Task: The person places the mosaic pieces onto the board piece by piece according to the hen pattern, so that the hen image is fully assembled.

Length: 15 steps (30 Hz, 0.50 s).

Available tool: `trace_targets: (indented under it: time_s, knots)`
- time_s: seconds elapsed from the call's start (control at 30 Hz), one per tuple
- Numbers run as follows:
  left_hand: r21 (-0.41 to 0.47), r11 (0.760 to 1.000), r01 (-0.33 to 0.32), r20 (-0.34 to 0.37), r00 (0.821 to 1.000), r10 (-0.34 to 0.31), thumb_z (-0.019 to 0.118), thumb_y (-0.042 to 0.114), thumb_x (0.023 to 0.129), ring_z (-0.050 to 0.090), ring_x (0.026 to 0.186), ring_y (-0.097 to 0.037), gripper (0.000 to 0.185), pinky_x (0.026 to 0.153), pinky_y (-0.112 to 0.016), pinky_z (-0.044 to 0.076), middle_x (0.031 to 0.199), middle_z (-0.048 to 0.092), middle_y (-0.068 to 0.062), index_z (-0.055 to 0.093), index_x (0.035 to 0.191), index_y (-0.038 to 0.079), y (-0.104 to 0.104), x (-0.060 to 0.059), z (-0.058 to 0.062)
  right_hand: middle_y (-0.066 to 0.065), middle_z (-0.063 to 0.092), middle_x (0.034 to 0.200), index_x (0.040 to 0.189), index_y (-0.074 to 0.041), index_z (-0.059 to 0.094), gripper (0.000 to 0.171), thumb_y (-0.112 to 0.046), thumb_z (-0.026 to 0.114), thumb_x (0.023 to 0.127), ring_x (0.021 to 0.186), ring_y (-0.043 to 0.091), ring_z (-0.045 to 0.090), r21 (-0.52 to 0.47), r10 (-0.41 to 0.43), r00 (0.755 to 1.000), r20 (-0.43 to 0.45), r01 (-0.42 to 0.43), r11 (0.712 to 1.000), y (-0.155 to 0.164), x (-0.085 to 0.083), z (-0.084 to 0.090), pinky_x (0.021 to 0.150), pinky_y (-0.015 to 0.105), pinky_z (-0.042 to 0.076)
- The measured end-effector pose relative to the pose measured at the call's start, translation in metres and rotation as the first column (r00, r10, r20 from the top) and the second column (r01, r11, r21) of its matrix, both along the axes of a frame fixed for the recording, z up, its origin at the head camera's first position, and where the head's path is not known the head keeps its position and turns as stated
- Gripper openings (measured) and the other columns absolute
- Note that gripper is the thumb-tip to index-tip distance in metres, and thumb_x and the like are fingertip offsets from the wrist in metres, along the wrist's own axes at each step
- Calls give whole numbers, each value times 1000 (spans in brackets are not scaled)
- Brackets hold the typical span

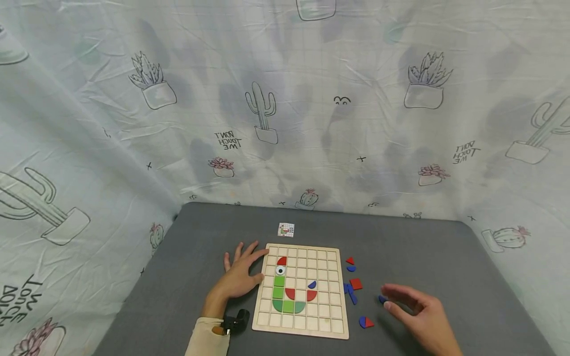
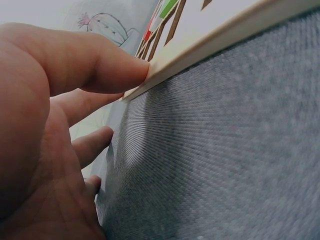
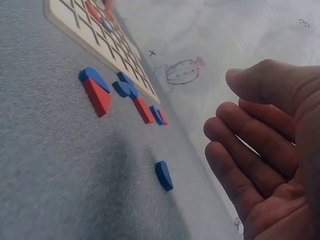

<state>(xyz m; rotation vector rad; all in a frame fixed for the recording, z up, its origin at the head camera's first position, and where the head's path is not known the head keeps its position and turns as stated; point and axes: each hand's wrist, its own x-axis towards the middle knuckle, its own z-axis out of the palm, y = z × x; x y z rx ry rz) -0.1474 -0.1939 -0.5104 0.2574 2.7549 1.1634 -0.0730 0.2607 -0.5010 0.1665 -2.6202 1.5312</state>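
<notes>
A wooden grid board [image 1: 320, 262] lies on the table with a part-filled pattern: a white eye tile [image 1: 280, 270], green squares [image 1: 278, 281], and red and dark green rounded pieces. One small blue piece [image 1: 312, 285] sits on its right half. My left hand [image 1: 240, 277] is spread at the board's left side, thumb and index fingertips touching its edge. To the right of the board, my right hand [image 1: 418, 309] hovers with bent fingers and nothing between them. Just beyond its fingertips, a blue rounded piece [image 3: 163, 175] lies alone on the table.
Loose pieces lie along the board's right side: a red square [image 1: 356, 284], a red triangle [image 1: 350, 260], several blue pieces, and a blue-and-red pair [image 1: 366, 322]. A small pattern card [image 1: 286, 230] rests behind the board. Printed cloth [image 1: 303, 148] hangs around the grey table.
</notes>
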Motion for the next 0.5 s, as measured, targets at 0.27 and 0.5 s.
trace_targets:
  time_s: [0.27,0.5]
  knots:
    - [0,1000,-3,0,1000,3,75,6,92,3,168,-56,66,122,-80,-16,178,33,-21,62,156,17,0,-1,-1,10,83,120,126,-12,80,32,-10,86,94,108,4,78,-6,80,996,-26,-80,997,-2,-21,-6,91,18,61]
    - [-7,1000,-7,8,1000,7,76,6,92,3,168,-55,66,123,-80,-16,178,33,-20,62,156,18,0,-1,-2,9,83,121,130,-12,79,39,-10,88,92,110,7,79,-8,200,977,-79,-201,980,-5,-39,-21,92,21,62]
